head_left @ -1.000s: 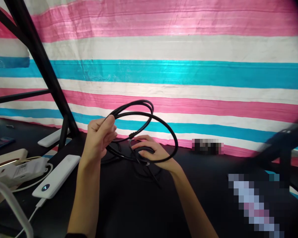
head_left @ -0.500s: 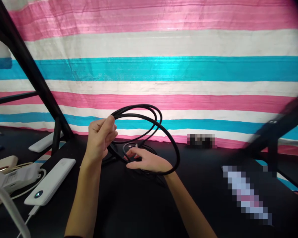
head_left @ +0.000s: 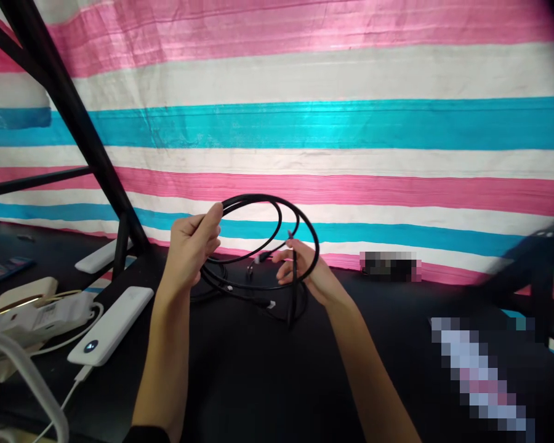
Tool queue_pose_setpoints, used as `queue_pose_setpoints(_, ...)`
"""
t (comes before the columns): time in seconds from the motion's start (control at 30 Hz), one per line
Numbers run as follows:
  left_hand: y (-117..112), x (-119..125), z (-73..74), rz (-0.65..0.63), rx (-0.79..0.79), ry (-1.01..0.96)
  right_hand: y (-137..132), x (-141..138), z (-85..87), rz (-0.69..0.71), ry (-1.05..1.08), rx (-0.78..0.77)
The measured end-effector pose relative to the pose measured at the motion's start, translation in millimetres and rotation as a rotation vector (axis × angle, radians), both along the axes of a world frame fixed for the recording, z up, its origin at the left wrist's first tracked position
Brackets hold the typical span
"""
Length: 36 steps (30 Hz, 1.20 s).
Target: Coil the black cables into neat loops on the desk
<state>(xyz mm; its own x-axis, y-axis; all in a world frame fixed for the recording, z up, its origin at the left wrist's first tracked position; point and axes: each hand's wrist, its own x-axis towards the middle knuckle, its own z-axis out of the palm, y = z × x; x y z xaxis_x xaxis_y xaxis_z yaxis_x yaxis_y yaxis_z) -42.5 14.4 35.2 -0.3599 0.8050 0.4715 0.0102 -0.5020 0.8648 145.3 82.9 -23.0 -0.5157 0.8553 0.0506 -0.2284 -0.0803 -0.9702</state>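
Note:
My left hand [head_left: 191, 246] is closed around one side of a coil of black cable [head_left: 314, 237], holding it up above the black table. The loops stretch rightward from its thumb. My right hand [head_left: 307, 267] is at the coil's far side, partly inside the loops. A strand of the cable bends at its thumb and forefinger and hangs down across the fingers, while the other fingers are loosely curled. Left of these fingertips shows a cable end with a dark plug [head_left: 264, 257]. More black cable with a white-tipped end [head_left: 270, 304] is below the coil.
On the left are a white power bank [head_left: 113, 326] with a white lead, a white power strip [head_left: 46, 320], another white slab [head_left: 102, 255] and a phone [head_left: 7, 271]. Black metal frame legs [head_left: 80, 129] slant at both sides. A striped sheet [head_left: 305, 126] hangs behind.
My right hand has risen from low near the table to the coil's right side, with a strand now across its fingers. My left hand keeps its hold. The view has shifted slightly left.

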Motion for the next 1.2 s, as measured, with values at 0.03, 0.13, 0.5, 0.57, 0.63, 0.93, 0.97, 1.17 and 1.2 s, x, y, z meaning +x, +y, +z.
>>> queue_pose_setpoints(0.03,-1.5,-1.8,0.0,0.012,-0.003,0.017,1.6,4.1,2.4,-0.057,0.052,-0.022)
queue_pose_setpoints(0.13,-4.3,-6.8,-1.5,0.054,-0.041,0.102,6.1,16.6,9.1,-0.221,0.150,-0.043)
queue_pose_setpoints(0.5,-5.3,-9.3,2.5,0.301,0.099,0.034,3.6,33.1,18.1,-0.137,0.135,-0.065)
queue_pose_setpoints(0.57,-4.1,-3.6,3.2,0.274,0.158,-0.028,1.5,29.5,17.5,-0.130,0.109,-0.071)
queue_pose_setpoints(0.63,-2.5,3.4,2.2,0.254,0.218,-0.056,-2.6,23.2,15.4,-0.101,0.100,-0.053)
queue_pose_setpoints(0.93,-0.9,17.7,-3.9,0.349,0.148,0.318,-15.1,10.4,5.7,0.402,-0.300,0.190)
queue_pose_setpoints(0.97,-0.3,16.0,-3.7,0.374,0.130,0.351,-13.9,12.5,6.5,0.383,-0.304,0.198)
queue_pose_setpoints(1.17,6.3,8.9,-6.8,0.546,0.161,0.402,-9.4,20.1,13.8,0.295,-0.346,0.214)
queue_pose_setpoints(1.2,5.9,10.2,-7.1,0.575,0.197,0.377,-8.5,20.4,13.5,0.259,-0.358,0.221)
